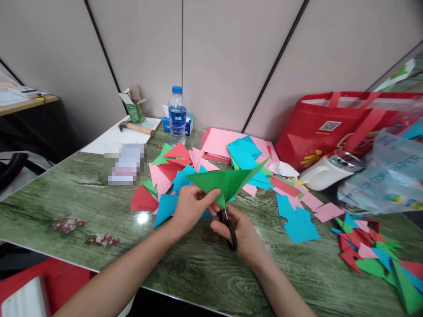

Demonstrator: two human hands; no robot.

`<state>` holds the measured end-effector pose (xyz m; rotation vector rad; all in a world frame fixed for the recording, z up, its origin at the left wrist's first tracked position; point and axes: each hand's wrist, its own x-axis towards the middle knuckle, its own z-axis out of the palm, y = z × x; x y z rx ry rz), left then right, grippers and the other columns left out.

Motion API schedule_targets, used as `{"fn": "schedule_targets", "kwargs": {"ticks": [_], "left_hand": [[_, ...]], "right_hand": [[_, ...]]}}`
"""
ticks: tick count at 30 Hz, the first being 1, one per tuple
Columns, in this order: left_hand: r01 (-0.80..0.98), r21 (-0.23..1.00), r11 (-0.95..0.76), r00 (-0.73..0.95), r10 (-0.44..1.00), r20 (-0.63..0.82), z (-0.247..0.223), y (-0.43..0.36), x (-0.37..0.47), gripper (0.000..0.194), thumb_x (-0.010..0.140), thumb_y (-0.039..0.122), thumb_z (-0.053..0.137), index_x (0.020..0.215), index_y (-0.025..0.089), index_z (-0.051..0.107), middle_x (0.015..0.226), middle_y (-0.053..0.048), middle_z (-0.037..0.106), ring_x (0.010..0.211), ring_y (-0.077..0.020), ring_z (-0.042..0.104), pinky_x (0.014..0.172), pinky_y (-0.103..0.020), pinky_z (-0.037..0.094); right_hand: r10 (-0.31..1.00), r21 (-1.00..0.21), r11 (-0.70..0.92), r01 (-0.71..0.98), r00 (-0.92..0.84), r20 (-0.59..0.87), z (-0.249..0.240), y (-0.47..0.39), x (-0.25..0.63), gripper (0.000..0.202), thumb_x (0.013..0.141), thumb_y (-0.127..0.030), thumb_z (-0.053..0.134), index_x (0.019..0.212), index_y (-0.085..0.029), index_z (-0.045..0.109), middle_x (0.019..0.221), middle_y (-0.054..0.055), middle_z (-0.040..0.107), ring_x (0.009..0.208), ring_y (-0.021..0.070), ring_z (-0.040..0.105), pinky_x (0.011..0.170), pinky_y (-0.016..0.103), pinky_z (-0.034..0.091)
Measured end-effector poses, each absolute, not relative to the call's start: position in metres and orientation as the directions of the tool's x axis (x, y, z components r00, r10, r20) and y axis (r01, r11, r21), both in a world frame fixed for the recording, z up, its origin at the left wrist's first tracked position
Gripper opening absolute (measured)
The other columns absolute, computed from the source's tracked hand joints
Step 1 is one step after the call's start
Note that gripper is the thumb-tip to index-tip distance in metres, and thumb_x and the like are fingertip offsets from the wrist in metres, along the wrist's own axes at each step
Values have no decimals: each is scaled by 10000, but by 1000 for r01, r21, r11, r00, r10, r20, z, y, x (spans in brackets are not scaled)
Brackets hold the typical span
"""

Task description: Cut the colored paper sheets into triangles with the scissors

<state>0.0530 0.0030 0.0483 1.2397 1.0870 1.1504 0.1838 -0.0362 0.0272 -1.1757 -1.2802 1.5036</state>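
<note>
My left hand point(194, 207) pinches a green sheet of paper point(228, 179) by its lower left part, thumb on top. The sheet is creased and comes to a point at the bottom. In my right hand point(239, 226) is a pair of scissors point(232, 233) with black handles. Its blades meet the paper near the lower point and are partly hidden by it. Behind and left of my hands lie cut pieces of red, pink, blue and green paper, among them a blue piece point(166, 208) close to my left wrist.
Pink sheets point(214, 141) lie stacked at the back by a water bottle point(177, 119). A hammer point(137, 127) and a small green box point(135, 110) stand back left. To the right are a red bag point(304, 127), a white mug point(322, 172) and piled paper scraps point(370, 264).
</note>
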Motion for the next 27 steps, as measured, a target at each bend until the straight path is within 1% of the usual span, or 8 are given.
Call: {"fn": "schedule_targets", "kwargs": {"ticks": [3, 6, 11, 17, 23, 27], "left_hand": [[-45, 999, -5, 116, 993, 10, 49, 3, 53, 278, 729, 285, 646, 492, 145, 604, 474, -46, 653, 387, -133, 587, 418, -219, 476], [-47, 999, 1, 124, 992, 4, 47, 3, 53, 291, 739, 284, 640, 486, 145, 606, 472, -49, 652, 393, -136, 593, 421, -221, 476], [-60, 998, 17, 144, 990, -8, 45, 4, 52, 297, 751, 271, 634, 486, 139, 608, 472, -52, 651, 405, -137, 601, 426, -217, 475], [-77, 996, 37, 172, 985, -23, 46, 5, 51, 313, 753, 276, 633, 481, 123, 609, 466, -49, 644, 402, -132, 601, 426, -213, 486], [-92, 994, 56, 193, 980, -37, 46, 5, 50, 311, 754, 278, 631, 494, 111, 606, 470, -43, 645, 401, -129, 601, 429, -211, 493], [-91, 993, 70, 198, 979, -51, 47, 6, 51, 284, 749, 255, 631, 504, 115, 600, 462, -27, 638, 385, -116, 587, 407, -201, 483]], "right_hand": [[959, -990, -136, -35, -255, -123, 27, -36, 184, 441, 601, -483, 748, 803, -174, 507, 657, -31, 446, 596, 111, 379, 535, 234, 307], [957, -990, -133, -51, -268, -114, 24, -37, 184, 433, 627, -472, 738, 844, -171, 514, 687, -25, 440, 604, 108, 359, 532, 233, 292], [952, -986, -163, -26, -268, -151, 19, -37, 185, 446, 622, -486, 741, 848, -170, 522, 632, -33, 460, 554, 104, 384, 501, 234, 307], [949, -985, -170, -10, -273, -161, 16, -36, 185, 455, 619, -498, 736, 851, -173, 519, 596, -41, 477, 522, 107, 426, 494, 245, 372], [950, -984, -178, -16, -265, -167, 13, -37, 185, 441, 609, -480, 747, 818, -172, 512, 562, -55, 463, 491, 96, 411, 472, 233, 358], [959, -988, -144, -46, -252, -128, 16, -36, 184, 431, 600, -444, 763, 811, -169, 507, 621, -39, 481, 530, 93, 406, 488, 220, 333]]}}
